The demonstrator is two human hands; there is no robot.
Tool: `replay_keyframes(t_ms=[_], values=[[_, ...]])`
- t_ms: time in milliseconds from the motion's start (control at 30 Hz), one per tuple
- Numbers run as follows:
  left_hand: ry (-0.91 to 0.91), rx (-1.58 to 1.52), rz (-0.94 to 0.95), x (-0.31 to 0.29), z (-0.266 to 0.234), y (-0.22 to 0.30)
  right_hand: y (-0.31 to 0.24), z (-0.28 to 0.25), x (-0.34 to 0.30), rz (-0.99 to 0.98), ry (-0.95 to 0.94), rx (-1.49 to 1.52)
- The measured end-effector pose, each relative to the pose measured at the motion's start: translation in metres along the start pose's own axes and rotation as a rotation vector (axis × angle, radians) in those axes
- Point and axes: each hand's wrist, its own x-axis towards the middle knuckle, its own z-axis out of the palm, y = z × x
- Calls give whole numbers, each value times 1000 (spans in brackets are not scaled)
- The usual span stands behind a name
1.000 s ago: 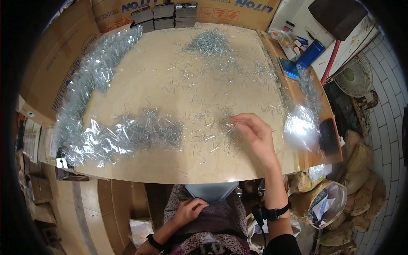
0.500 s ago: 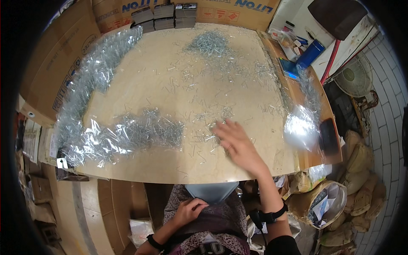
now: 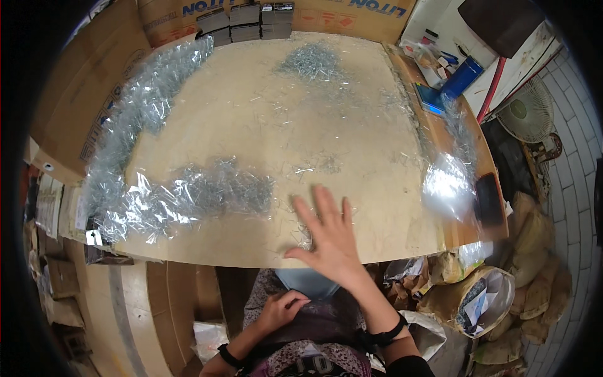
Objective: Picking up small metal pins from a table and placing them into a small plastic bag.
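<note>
The right grip (image 3: pixel 328 242) is released: its fingers are spread wide above the front edge of the wooden surface (image 3: pixel 207 125), and I see nothing grasped in it. It is a little blurred, so I cannot tell whether the palm touches the wood. Some thin metal pins (image 3: pixel 304 234) lie just beside and under its fingers, and a small loose cluster lies just beyond the fingertips. The left grip (image 3: pixel 281 312) is folded at the near left rim of a blue-grey plastic tray (image 3: pixel 308 283), which it seems to hold in the lap, below the surface's edge. What the tray contains I cannot tell.

Farther out, many pins appear to be already inside clear plastic bags (image 3: pixel 141 94), arranged along the left side and the front left. This part looks done. What is left, as I judge, is the loose part: a big heap (image 3: pixel 311 61) at the back, with pins scattered thinly between it and the right grip. So the work seems well advanced but not finished.

On the right stand a small digital scale (image 3: pixel 430 98), shiny clear plastic (image 3: pixel 449 185) and a dark phone (image 3: pixel 489 200).
</note>
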Motion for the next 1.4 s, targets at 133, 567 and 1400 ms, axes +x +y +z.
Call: replay_keyframes(t_ms=[133,567,1400], values=[[-1,-7,24,1,2,1,-23,14,9,-30,61,-86],[-118,-161,-99,-9,-3,4,-10,-5,-67,-186,275,320],[-207,-155,-175,-8,-4,8,23,-29,-48,-89,110,111]])
